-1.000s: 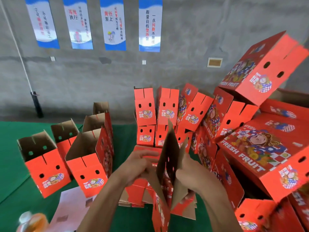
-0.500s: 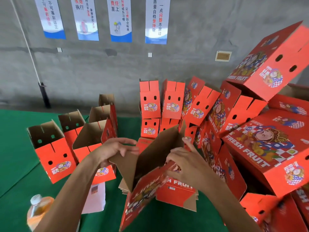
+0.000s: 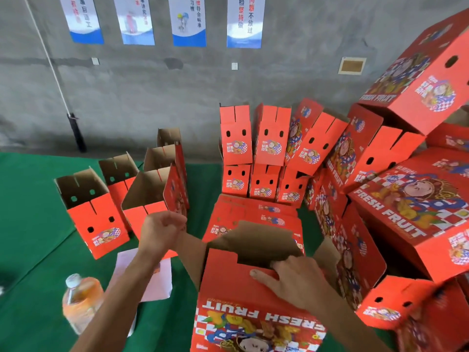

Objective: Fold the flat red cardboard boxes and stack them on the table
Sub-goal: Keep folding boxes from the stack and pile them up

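Having swung from edge-on to squarely open since a second ago, the red printed cardboard box stands before the person on the green desk, right hand pinching its near wall, left hand seemingly gripping a brown flap, ready for flap-folding.

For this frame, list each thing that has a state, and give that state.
Box in hands: opened up, flaps not yet folded.
Left hand: grips the box's left flap.
Right hand: grips the box's near wall.
Flat boxes: unfolded, piled.
Left boxes: folded, tops open.
Bottle: capped, holds orange drink.
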Demonstrator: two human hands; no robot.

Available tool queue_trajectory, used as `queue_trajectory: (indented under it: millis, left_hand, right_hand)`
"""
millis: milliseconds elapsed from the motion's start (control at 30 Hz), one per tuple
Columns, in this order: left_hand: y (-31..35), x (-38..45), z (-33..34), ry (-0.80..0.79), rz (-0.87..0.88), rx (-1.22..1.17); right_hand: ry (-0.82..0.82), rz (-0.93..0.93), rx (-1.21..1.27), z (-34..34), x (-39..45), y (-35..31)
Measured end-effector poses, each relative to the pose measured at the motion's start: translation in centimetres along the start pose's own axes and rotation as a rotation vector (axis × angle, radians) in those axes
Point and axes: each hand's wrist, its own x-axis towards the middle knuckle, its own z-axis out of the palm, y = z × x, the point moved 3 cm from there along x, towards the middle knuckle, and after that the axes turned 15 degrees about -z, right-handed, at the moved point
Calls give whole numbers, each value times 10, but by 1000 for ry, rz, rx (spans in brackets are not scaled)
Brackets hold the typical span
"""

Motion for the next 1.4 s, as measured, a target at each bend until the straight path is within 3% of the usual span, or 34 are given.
queue_trajectory:
  millis: [167,267,333,433,600,667,733,833,900,967,1033,1200,1400]
  left_hand:
    - [-24,-12,4,134,99,41]
    - [-31,-16,7,173,143,-28]
    - [-33,-22,13,124,178,-145]
    - [-38,-32,27,-89,187,-292]
    - [-58,-63,57,-327,451,135]
    - [-68,-66,68,-349,512,397]
    - [-73,-59,72,-331,475,582]
    - [-74,-52,67,-417,399,521]
    - [-70,-52,66,-424,389,474]
    - [-70,-52,69,-370,330,499]
    - [-69,-51,71,-343,275,517]
    - [-66,-47,71,-401,282,474]
    - [-48,-26,86,-114,74,694]
  right_hand:
    - [-25,235,73,27,-24,17]
    - [-25,255,14,32,-31,15]
    - [26,272,-1,33,-30,14]
    - [68,255,11,34,-18,11]
    - [-8,256,-46,43,-5,9]
    - [-1,278,-115,39,-5,12]
    - [116,312,-151,29,-6,14]
    - [524,428,-2,19,-13,18]
    - [744,492,338,21,-21,22]
    - [833,489,734,26,-26,19]
    - [838,439,856,29,-31,10]
    - [776,375,848,42,-34,20]
    - [641,241,889,51,-29,29]
